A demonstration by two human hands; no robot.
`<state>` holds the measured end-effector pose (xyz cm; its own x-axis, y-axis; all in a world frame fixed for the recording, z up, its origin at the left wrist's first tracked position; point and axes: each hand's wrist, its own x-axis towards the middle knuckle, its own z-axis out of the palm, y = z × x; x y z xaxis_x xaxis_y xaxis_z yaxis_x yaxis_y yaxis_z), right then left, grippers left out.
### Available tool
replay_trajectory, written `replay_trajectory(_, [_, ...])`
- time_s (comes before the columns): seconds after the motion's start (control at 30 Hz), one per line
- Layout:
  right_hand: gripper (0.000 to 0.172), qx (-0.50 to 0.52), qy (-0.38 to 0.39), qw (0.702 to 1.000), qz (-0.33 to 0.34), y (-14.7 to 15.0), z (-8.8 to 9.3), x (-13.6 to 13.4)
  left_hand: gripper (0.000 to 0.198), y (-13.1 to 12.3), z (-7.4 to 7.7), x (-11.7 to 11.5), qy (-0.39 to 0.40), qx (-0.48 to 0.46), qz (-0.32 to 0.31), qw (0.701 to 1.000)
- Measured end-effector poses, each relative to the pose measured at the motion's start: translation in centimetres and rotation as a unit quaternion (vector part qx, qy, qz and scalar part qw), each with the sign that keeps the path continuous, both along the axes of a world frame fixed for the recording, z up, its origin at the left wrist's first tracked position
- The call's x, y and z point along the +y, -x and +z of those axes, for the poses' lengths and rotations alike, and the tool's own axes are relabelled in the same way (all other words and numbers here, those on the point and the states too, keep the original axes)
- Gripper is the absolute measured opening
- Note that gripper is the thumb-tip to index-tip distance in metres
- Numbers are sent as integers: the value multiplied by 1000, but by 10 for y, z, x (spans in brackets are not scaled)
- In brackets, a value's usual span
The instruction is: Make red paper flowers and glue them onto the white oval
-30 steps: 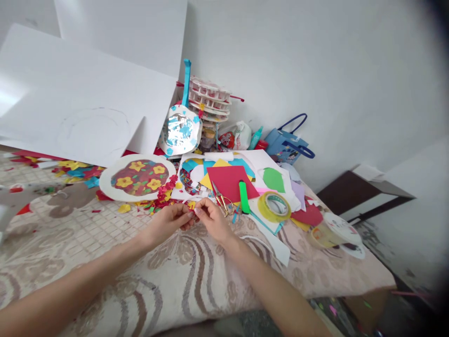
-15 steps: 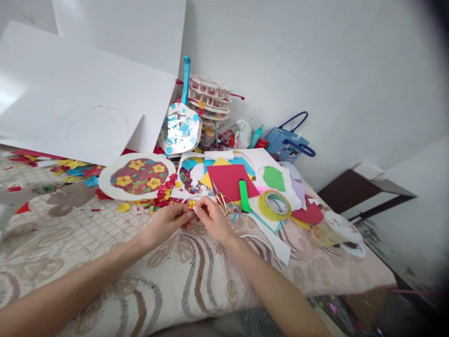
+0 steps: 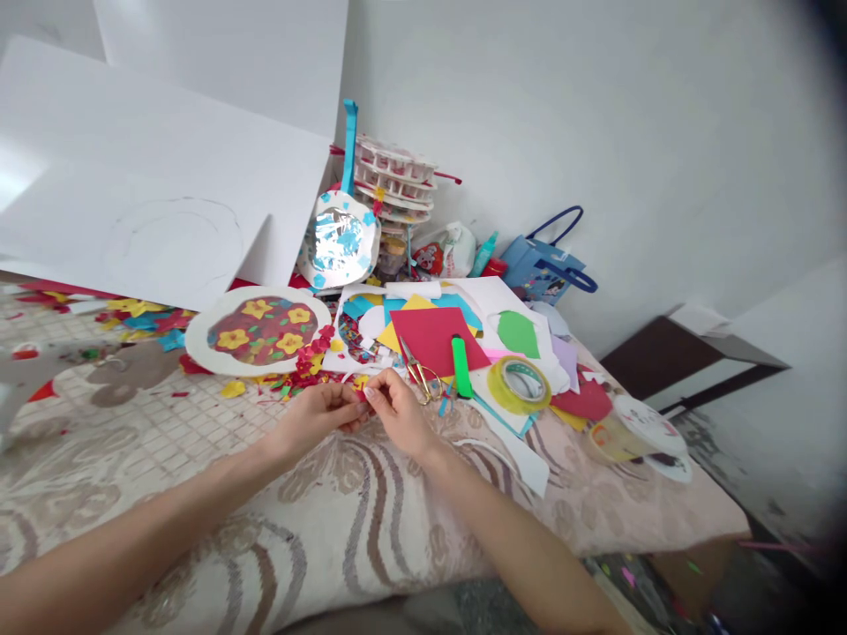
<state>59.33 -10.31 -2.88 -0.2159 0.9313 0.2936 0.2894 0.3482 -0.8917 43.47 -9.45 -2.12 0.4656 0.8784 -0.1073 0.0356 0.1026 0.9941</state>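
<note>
My left hand (image 3: 318, 417) and my right hand (image 3: 395, 407) meet fingertip to fingertip over the patterned cloth (image 3: 318, 520), both pinched on a tiny scrap too small to name; a speck of red shows between them. Just beyond the fingers lies a heap of red and yellow paper bits (image 3: 305, 363). A white paper plate with a red field and yellow flowers (image 3: 257, 332) lies behind my left hand. Gold-handled scissors (image 3: 418, 375) lie right of my right hand on a red paper sheet (image 3: 433, 335).
A green marker (image 3: 460, 367) and a yellow tape roll (image 3: 520, 384) lie to the right among coloured paper pieces. Large white boards (image 3: 152, 203) lean at the back left. A foil-covered plate (image 3: 339, 240), stacked trays (image 3: 393, 181) and a blue bag (image 3: 546, 269) stand by the wall. The table edge drops off at right.
</note>
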Motion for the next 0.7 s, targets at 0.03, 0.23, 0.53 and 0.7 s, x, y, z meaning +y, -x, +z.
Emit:
replay_trajectory(0.03, [13, 3, -3, 1000, -6, 1, -1, 0, 20, 0, 0, 0, 6, -6, 1, 1000])
replay_trajectory(0.23, [18, 98, 46, 994, -14, 4, 0, 2, 18, 0, -1, -1, 56, -34, 14, 998])
replay_trajectory(0.53, [19, 152, 89, 984, 26, -3, 2, 4, 22, 1, 5, 0, 95, -58, 7, 994])
replay_trajectory(0.7, [17, 135, 71, 988, 19, -4, 1, 4, 18, 3, 2, 2, 180, -132, -9, 975])
